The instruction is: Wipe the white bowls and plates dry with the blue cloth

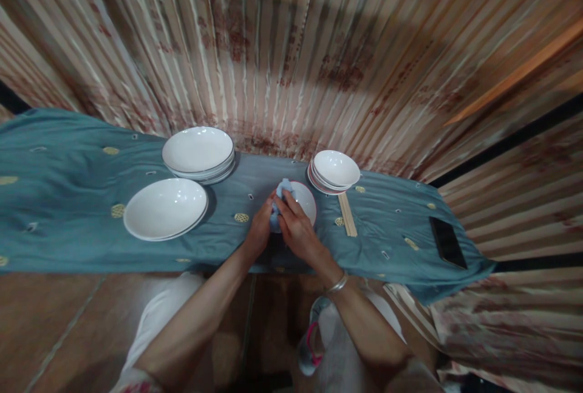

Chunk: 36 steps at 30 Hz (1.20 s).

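A small white bowl with a red rim (307, 198) is in front of me at the middle of the table. A light blue cloth (285, 186) is bunched over its left side and rim. My left hand (260, 226) is closed at the bowl's left edge, where the cloth meets the rim; its fingertips are partly hidden. From the right, my right hand (298, 226) presses the cloth against the bowl with bent fingers. The two hands nearly touch, and they cover much of the bowl.
At the left stand a stack of large white plates (198, 149) and some shallow white bowls (164, 208). Small stacked bowls (337, 168) sit to the right, beside wooden chopsticks (347, 215). A black phone (447, 241) lies on the teal tablecloth (73, 198). A curtain (282, 47) hangs behind.
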Available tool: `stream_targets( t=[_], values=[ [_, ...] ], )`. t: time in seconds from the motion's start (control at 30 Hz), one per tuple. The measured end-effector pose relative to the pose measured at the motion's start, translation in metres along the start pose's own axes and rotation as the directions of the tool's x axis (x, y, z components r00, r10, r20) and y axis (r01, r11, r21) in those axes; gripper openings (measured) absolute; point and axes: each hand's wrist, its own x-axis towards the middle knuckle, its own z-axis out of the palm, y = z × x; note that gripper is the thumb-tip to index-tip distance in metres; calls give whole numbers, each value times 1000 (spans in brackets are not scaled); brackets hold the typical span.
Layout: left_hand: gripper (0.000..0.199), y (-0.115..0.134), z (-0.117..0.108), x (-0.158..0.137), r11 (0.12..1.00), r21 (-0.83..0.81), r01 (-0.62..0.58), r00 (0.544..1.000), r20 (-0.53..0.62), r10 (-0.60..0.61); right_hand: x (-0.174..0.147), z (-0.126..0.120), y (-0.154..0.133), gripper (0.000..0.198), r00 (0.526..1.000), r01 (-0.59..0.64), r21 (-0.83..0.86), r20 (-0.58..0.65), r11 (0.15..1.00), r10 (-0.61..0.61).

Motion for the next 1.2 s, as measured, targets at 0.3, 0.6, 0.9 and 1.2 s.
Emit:
stream_targets(
  t=[0.3, 0.6, 0.9, 1.2],
  values=[
    [53, 6, 4, -6, 996, 11, 92, 996, 2, -92, 14, -10, 13, 56, 999, -6, -106, -54, 994, 1],
    [52, 14, 5, -10, 999, 9, 50, 995, 84, -50, 23, -15, 30, 55, 991, -116, -177, -93, 977, 101],
    [58, 11, 4, -9, 995, -3, 102, 992, 70, -102, 22, -16, 40, 53, 975, -211, -242, -122, 947, 186],
    [61, 17, 5, -12, 987, 15, 159, 985, 61, -160, 12, -13, 57, 49, 963, -259, -354, -163, 898, 214]
  ],
)
